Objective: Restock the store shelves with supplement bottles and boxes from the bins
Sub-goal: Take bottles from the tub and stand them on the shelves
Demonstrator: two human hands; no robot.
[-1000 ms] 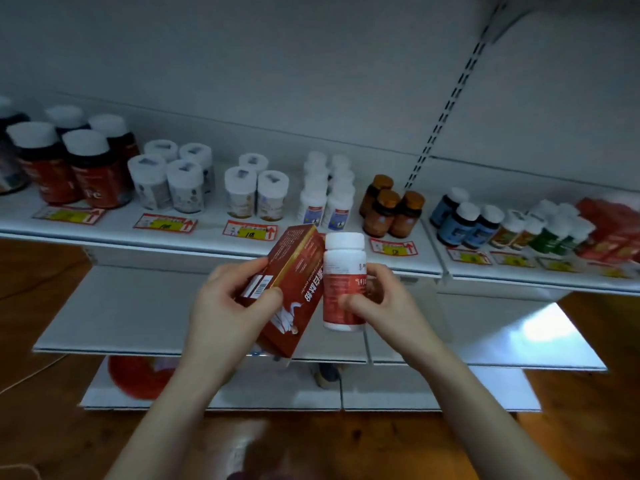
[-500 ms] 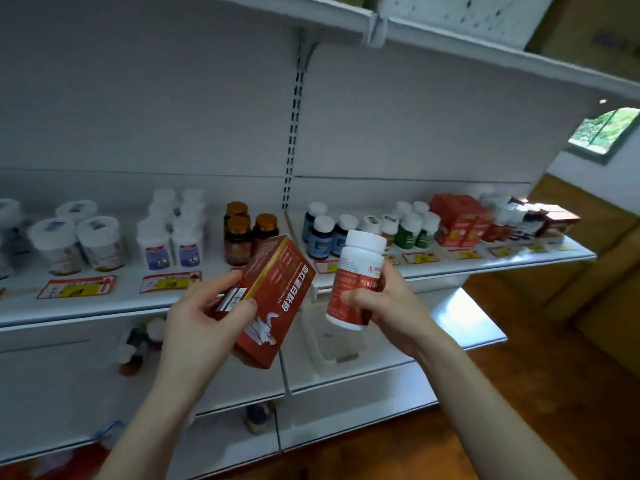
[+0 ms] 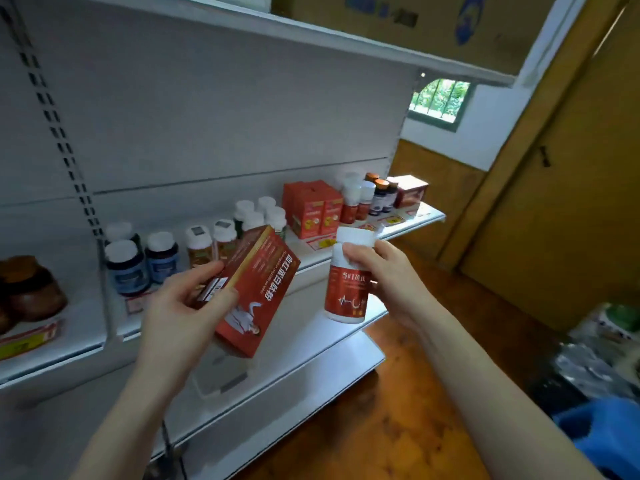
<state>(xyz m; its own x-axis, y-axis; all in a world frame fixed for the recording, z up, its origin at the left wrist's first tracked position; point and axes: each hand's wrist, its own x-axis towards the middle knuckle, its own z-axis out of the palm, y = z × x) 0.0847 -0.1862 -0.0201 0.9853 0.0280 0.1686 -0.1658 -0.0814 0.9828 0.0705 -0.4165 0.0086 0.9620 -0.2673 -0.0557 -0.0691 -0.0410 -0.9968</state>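
Red box [image 3: 258, 289] glossy card – bottle [image 3: 346, 289] smooth plastic – floor [image 3: 398, 420] polished wood.

The white shelf [image 3: 427, 216] carries rows of capped bottles [image 3: 126, 268], orange boxes [image 3: 311, 209] and brown jars [image 3: 31, 289]

Left: the box [image 3: 258, 292] lies tilted in the left hand [image 3: 180, 313], before the shelf [image 3: 415, 225].
Right: the bottle [image 3: 346, 292] is in the right hand [image 3: 391, 275], right of the box, apart.
Behind: stocked boxes [image 3: 311, 209] stand on the shelf.
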